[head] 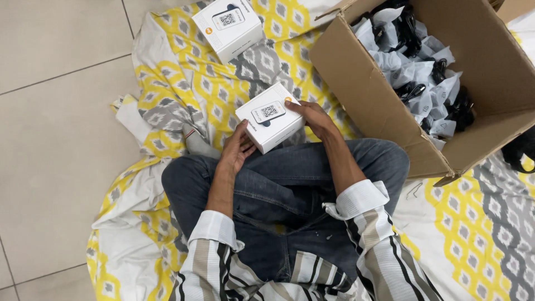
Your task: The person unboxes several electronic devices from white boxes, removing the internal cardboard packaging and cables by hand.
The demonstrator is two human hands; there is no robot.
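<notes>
Currently: small white carton (270,117) held in both hands, just in front of the crossed knees.

Left hand (236,150) cups the near-left corner, fingers curled under the edge and thumb on the side wall; right hand (315,118) lies flat along the far-right edge, fingers nearly straight, pressing on the top face. Opposed grip keeps the carton level, printed side up, probably for reading or checking. Its top carries a picture of a dark device with a square code pattern and a small orange dot at one corner. Beyond the carton, further from the person, a second matching white carton (228,28) rests on the yellow, grey and white patterned sheet (184,83). Right of the carton, an open brown cardboard box (368,95) holds black cables in clear bags (423,72). Left of it, tiled floor (56,111).
</notes>
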